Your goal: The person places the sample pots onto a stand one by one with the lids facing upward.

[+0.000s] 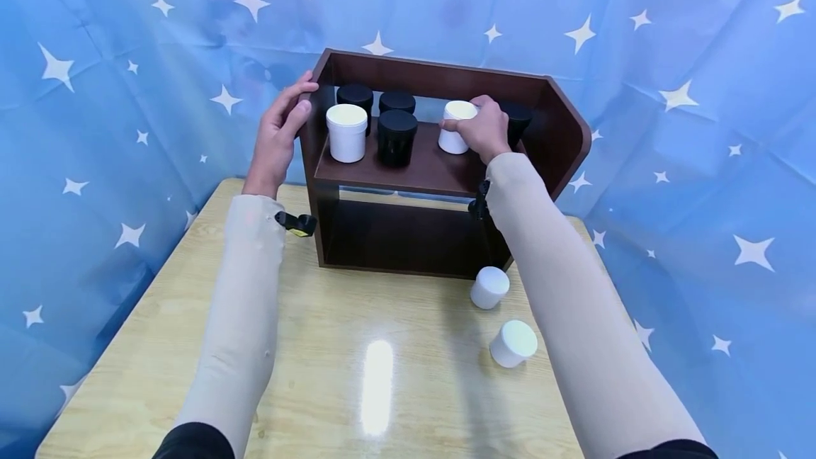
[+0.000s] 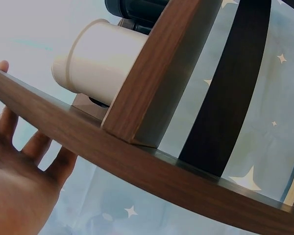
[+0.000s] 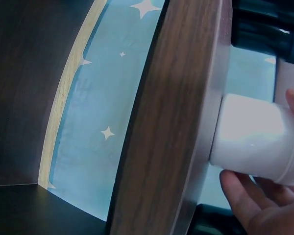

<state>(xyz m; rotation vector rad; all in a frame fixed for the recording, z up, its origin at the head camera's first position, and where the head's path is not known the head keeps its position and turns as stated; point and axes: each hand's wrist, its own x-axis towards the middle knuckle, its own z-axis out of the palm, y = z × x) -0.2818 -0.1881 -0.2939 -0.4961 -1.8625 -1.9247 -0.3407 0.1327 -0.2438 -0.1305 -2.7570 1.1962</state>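
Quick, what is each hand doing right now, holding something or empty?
Left hand: grips the left side panel of the wooden shelf, thumb hooked on its edge.
Right hand: holds a white jar standing on the upper shelf board.

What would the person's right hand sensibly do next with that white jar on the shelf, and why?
Probably let go and draw back. The right hand grips a white jar that already seems to stand upright on the upper shelf, beside the black jars, while the left hand holds the rack's side panel. Two more white jars lie on the table.
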